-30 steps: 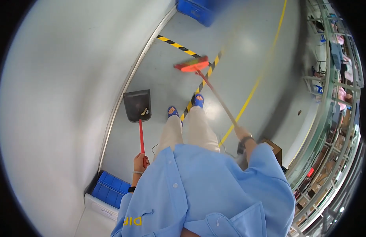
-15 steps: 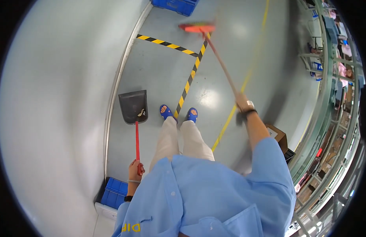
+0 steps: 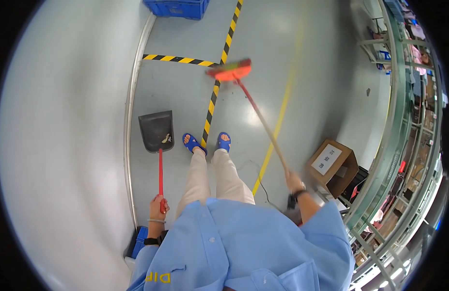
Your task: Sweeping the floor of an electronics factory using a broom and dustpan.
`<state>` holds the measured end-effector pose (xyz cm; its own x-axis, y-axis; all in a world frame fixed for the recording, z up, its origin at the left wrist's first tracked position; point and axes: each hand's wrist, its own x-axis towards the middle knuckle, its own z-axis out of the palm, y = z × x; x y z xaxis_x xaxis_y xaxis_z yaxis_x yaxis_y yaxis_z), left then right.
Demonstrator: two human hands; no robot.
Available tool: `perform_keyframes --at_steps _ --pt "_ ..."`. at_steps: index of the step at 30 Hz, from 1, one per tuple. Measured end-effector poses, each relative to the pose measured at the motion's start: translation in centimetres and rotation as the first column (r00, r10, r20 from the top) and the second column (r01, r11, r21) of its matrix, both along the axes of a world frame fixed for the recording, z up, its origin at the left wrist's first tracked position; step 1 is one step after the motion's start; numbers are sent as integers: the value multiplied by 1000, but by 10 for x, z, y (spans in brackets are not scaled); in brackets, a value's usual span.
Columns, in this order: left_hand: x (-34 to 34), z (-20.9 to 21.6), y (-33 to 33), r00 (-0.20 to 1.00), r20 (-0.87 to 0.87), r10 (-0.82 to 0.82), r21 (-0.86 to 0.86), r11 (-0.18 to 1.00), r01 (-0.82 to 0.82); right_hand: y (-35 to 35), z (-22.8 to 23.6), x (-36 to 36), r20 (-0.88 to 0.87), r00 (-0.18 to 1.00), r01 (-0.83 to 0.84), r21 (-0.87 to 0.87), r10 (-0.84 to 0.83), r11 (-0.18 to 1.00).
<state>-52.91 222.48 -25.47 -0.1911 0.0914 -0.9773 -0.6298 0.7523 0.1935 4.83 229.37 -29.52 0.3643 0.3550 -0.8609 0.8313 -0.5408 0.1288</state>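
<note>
My left hand (image 3: 158,206) is closed round the red handle of a black dustpan (image 3: 155,127), which lies on the grey floor near the wall. A few pale scraps (image 3: 166,139) sit inside its pan, close to the handle end. My right hand (image 3: 294,182) grips the upper end of the long stick of a broom (image 3: 257,111). The orange-red broom head (image 3: 232,72), slightly blurred, is ahead of my feet, by the junction of the striped tapes. Small dark specks show on the floor just below it.
Striped yellow-black tape (image 3: 212,104) and a yellow line (image 3: 277,126) mark the floor. A blue crate (image 3: 177,8) stands ahead by the wall. On my right are an open cardboard box (image 3: 335,165) and a metal-framed workbench (image 3: 403,106). A thin cable (image 3: 264,186) lies beside my legs.
The broom head has come nearer and my right hand has drawn back toward me. The dustpan remains on the floor in my left hand's hold. More of the cardboard box now shows.
</note>
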Motion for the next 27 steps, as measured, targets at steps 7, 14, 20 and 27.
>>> perform_keyframes --at_steps 7,14,20,27 --pt "32 40 33 999 1 38 28 999 -38 -89 192 31 145 988 60 -2 -59 998" --pt "62 85 5 984 -33 173 94 981 -169 -6 191 18 16 987 -158 61 157 986" --pt "69 78 -46 982 -57 181 124 977 -173 119 -8 -92 -253 854 -369 324 455 871" --pt "-2 -17 -18 997 -23 68 -19 997 -68 201 -112 -207 -188 926 -316 92 328 944"
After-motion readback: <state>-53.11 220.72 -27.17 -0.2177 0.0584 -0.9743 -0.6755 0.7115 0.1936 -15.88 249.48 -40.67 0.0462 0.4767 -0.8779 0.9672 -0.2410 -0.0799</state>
